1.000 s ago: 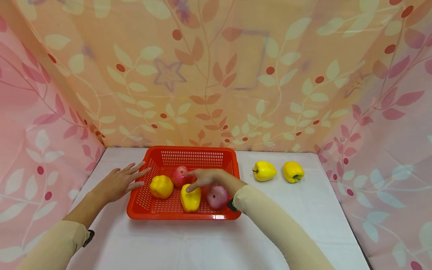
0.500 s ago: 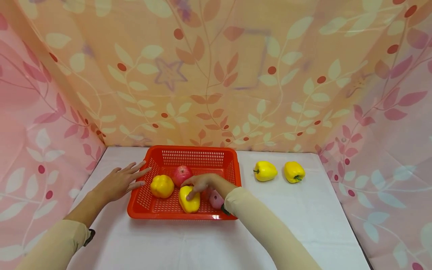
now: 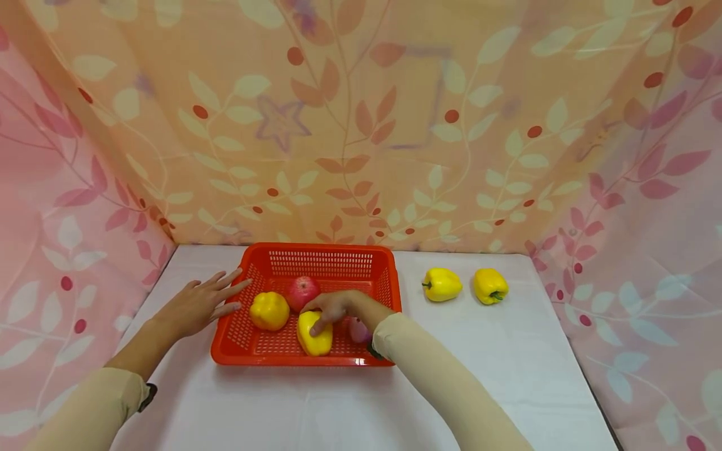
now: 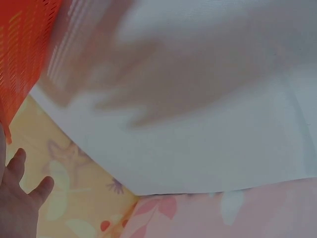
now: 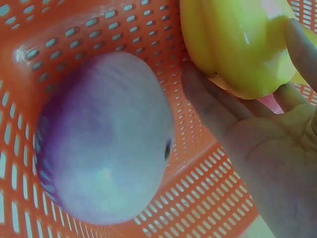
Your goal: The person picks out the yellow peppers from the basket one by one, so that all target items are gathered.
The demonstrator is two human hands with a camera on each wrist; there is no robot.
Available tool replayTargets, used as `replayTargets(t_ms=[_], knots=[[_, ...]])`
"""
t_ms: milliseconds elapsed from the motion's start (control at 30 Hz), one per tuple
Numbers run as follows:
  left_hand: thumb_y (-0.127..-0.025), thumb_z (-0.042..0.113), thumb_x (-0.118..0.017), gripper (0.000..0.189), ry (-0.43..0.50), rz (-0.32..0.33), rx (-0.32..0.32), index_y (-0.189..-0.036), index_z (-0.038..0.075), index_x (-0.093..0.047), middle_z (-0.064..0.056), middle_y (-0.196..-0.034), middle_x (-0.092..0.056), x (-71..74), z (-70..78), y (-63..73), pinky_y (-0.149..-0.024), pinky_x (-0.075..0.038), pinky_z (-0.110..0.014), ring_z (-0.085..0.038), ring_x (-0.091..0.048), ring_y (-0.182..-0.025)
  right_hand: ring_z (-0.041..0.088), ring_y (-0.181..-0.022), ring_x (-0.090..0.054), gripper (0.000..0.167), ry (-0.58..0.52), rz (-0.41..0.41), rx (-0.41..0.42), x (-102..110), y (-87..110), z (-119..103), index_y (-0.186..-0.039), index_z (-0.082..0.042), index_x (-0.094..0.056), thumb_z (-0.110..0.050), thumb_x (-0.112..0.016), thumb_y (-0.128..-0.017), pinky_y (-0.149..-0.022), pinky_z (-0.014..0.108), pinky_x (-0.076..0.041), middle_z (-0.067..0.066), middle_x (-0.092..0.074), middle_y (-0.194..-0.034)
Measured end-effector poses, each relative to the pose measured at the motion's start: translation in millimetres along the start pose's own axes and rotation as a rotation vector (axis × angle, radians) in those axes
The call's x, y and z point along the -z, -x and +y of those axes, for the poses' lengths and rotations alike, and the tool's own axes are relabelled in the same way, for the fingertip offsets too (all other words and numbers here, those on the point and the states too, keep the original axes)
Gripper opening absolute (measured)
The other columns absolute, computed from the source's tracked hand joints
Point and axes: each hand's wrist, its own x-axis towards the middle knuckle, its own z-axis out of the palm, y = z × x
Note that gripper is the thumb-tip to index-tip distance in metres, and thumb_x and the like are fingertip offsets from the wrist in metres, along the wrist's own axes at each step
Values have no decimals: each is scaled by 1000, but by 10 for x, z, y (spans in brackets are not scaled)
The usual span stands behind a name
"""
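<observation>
My right hand (image 3: pixel 333 307) grips a yellow bell pepper (image 3: pixel 314 338) inside the red plastic basket (image 3: pixel 304 361), thumb on one side and fingers on the other. Close up in the right wrist view, fingers (image 5: pixel 213 99) curl under the pepper beside a purple and whitish rounded thing (image 5: pixel 106 139) with a dark spot. My left hand (image 3: pixel 205 304) has its fingers spread at the basket's left rim; whether they touch it is hard to tell. Also in the basket are a red round fruit (image 3: pixel 303 293) and a second yellow pepper (image 3: pixel 269 311). My right forearm partly covers the purple thing.
Two more yellow bell peppers, one (image 3: pixel 442 285) and another (image 3: pixel 491 286), lie on the white tabletop (image 3: pixel 479 357) right of the basket. Patterned cloth (image 3: pixel 350 125) hangs at the back and along both sides.
My right hand has come down and leftward onto the yellow bell pepper and taken hold of it. The pepper has shifted and tilted slightly left. My left hand stays in place.
</observation>
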Motion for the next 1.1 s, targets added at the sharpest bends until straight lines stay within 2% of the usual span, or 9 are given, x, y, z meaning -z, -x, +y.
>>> replayTargets(t_ms=[200, 467, 600, 700, 933, 1100], knots=[[-100, 45, -55, 59, 10, -1, 5, -152, 19, -44, -17, -159, -33, 11, 7, 8, -100, -34, -74, -49, -34, -139, 20, -124, -43, 60, 77, 10, 5, 40, 65, -45, -146, -17, -51, -26, -73, -91, -115, 44, -31, 2, -50, -143], [-99, 44, -56, 60, 11, 5, 4, -152, 19, -44, -17, -158, -34, 14, 11, 10, -101, -34, -73, -49, -34, -139, 15, -122, -46, 58, 134, 27, 51, 122, 244, -98, -143, -21, -54, -28, -74, -89, -112, 38, -37, -4, -54, -136], [-99, 44, -56, 60, 10, 8, -1, -152, 19, -44, -16, -158, -34, 10, 10, 12, -101, -35, -73, -49, -35, -139, 14, -118, -49, 61, 128, 61, 91, 132, 414, -103, -144, -20, -54, -28, -76, -87, -102, 36, -46, -5, -57, -132], [-99, 44, -56, 60, 7, 11, -2, -152, 18, -44, -16, -158, -34, 8, 13, 8, -100, -35, -73, -49, -35, -139, 14, -115, -49, 63, 110, 83, 123, 150, 563, -81, -145, -19, -54, -27, -77, -87, -95, 31, -50, -6, -58, -129], [-99, 45, -56, 60, 16, 11, -5, -152, 19, -43, -17, -158, -34, 3, 19, 3, -100, -34, -73, -50, -34, -139, 14, -110, -53, 56, 50, 109, 246, 258, 903, 40, -142, -19, -55, -24, -75, -90, -91, 28, -49, -7, -60, -120], [-99, 45, -56, 60, 11, 10, -2, -151, 18, -44, -17, -158, -34, -4, 22, 14, -100, -34, -74, -50, -35, -139, 15, -111, -54, 55, 26, 141, 277, 351, 1161, 108, -143, -21, -54, -25, -74, -91, -92, 30, -50, -8, -60, -120]])
